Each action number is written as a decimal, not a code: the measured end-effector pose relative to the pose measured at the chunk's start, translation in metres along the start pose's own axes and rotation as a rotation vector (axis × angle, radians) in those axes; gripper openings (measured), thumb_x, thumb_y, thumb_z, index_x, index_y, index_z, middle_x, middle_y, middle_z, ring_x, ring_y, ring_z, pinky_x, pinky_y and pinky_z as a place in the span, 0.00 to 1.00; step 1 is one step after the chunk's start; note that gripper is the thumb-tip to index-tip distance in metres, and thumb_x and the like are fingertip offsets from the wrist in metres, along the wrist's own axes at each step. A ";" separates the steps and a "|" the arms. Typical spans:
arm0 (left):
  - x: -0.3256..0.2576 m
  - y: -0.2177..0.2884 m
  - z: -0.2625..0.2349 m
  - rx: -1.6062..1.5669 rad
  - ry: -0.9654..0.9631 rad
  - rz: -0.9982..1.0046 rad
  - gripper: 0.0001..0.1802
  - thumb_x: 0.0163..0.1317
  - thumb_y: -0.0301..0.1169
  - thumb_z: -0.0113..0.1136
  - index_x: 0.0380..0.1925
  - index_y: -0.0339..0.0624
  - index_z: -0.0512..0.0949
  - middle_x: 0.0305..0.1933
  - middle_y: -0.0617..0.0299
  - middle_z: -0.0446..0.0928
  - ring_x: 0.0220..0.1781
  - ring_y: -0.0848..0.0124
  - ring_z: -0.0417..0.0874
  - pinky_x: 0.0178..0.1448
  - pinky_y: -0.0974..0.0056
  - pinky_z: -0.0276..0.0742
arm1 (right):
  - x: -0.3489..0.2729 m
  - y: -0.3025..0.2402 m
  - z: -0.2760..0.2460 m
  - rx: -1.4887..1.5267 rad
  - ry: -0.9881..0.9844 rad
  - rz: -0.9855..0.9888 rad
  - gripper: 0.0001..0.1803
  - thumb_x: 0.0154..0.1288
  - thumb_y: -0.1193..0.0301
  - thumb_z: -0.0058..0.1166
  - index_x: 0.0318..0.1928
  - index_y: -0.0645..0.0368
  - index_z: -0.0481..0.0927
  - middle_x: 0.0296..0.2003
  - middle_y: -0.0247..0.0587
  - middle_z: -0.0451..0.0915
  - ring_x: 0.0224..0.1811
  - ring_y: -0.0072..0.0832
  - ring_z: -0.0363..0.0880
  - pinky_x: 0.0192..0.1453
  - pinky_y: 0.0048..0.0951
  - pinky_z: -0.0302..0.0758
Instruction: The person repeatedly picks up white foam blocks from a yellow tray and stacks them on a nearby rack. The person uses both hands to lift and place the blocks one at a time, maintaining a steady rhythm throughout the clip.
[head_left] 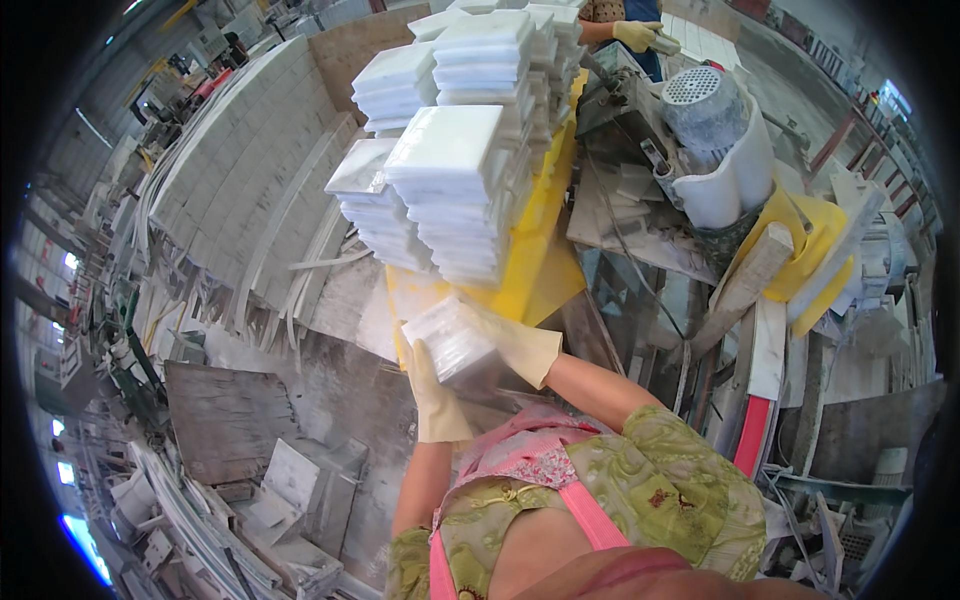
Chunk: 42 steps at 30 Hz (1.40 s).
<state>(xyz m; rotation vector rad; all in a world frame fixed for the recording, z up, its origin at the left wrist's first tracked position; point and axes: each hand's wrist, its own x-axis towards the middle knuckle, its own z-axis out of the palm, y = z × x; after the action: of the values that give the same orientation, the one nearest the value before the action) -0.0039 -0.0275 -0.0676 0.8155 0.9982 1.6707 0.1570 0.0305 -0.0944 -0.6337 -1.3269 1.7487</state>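
Both my hands wear pale cream rubber gloves. Between them is a small stack of white stone tiles (452, 340), tilted and slightly blurred. My left hand (428, 388) presses along the near-left side of the stack, thumb and fingers up its edge. On the far-right side, my right hand (512, 345) grips the same tiles, its fingers partly hidden behind them. Just beyond, tall piles of square white tiles (447, 150) stand on a yellow base (545, 255). The nearest pile rises higher than the grey-veined pile (365, 168) at its left.
A wall of stacked pale slabs (235, 170) stands at left. To the right are a dusty motor (703, 105), a wooden post (745, 275) and yellow sheeting (815, 250). Broken boards and stone offcuts (300, 485) lie lower left. Another person's gloved hand (637, 36) shows at the top.
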 end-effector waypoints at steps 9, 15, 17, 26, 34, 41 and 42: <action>-0.008 0.014 0.004 0.044 0.039 -0.156 0.38 0.76 0.45 0.49 0.79 0.42 0.51 0.73 0.53 0.65 0.72 0.58 0.69 0.74 0.54 0.67 | 0.006 0.005 -0.001 0.000 0.025 0.022 0.34 0.81 0.58 0.45 0.77 0.65 0.57 0.77 0.46 0.59 0.78 0.28 0.57 0.81 0.30 0.53; 0.015 0.077 0.013 1.296 -0.271 0.123 0.61 0.54 0.47 0.73 0.77 0.28 0.48 0.77 0.38 0.59 0.78 0.45 0.61 0.79 0.49 0.58 | 0.012 0.013 -0.001 0.010 0.039 0.024 0.34 0.81 0.59 0.45 0.77 0.65 0.58 0.77 0.46 0.59 0.78 0.29 0.57 0.81 0.31 0.53; 0.025 0.091 0.020 1.659 -0.498 0.251 0.80 0.30 0.52 0.85 0.78 0.28 0.45 0.79 0.31 0.53 0.81 0.38 0.54 0.83 0.46 0.49 | 0.014 0.015 -0.001 0.017 0.043 0.024 0.34 0.81 0.59 0.46 0.77 0.65 0.58 0.77 0.46 0.59 0.78 0.29 0.57 0.81 0.31 0.53; 0.051 0.091 0.051 2.152 -0.846 -0.017 0.86 0.26 0.60 0.84 0.79 0.32 0.42 0.79 0.29 0.51 0.82 0.39 0.51 0.83 0.48 0.49 | 0.037 0.037 -0.003 -0.058 0.083 -0.008 0.34 0.80 0.59 0.46 0.77 0.66 0.59 0.76 0.47 0.60 0.78 0.30 0.57 0.80 0.32 0.54; 0.047 0.086 0.055 2.116 -0.877 -0.002 0.84 0.27 0.55 0.85 0.79 0.35 0.41 0.81 0.34 0.50 0.77 0.37 0.61 0.79 0.45 0.58 | 0.049 0.049 0.000 0.041 0.083 -0.019 0.34 0.80 0.60 0.47 0.76 0.66 0.59 0.76 0.48 0.60 0.78 0.31 0.57 0.80 0.33 0.54; 0.049 0.094 0.065 2.099 -0.882 -0.010 0.76 0.30 0.49 0.83 0.77 0.31 0.47 0.65 0.42 0.70 0.61 0.44 0.78 0.68 0.50 0.72 | 0.051 0.067 -0.004 0.067 0.092 -0.005 0.34 0.79 0.60 0.47 0.76 0.66 0.60 0.76 0.48 0.61 0.78 0.32 0.58 0.80 0.34 0.55; 0.049 0.095 0.067 2.116 -0.894 -0.024 0.75 0.31 0.50 0.83 0.76 0.32 0.48 0.64 0.43 0.71 0.61 0.45 0.78 0.67 0.50 0.72 | 0.050 0.066 -0.004 0.069 0.093 -0.004 0.34 0.79 0.60 0.48 0.76 0.66 0.60 0.76 0.48 0.61 0.78 0.32 0.58 0.80 0.35 0.55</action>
<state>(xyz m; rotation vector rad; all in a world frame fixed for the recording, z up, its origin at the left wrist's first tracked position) 0.0019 0.0186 0.0494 2.3825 1.7286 -0.5634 0.1133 0.0686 -0.1533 -0.6651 -1.1988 1.7331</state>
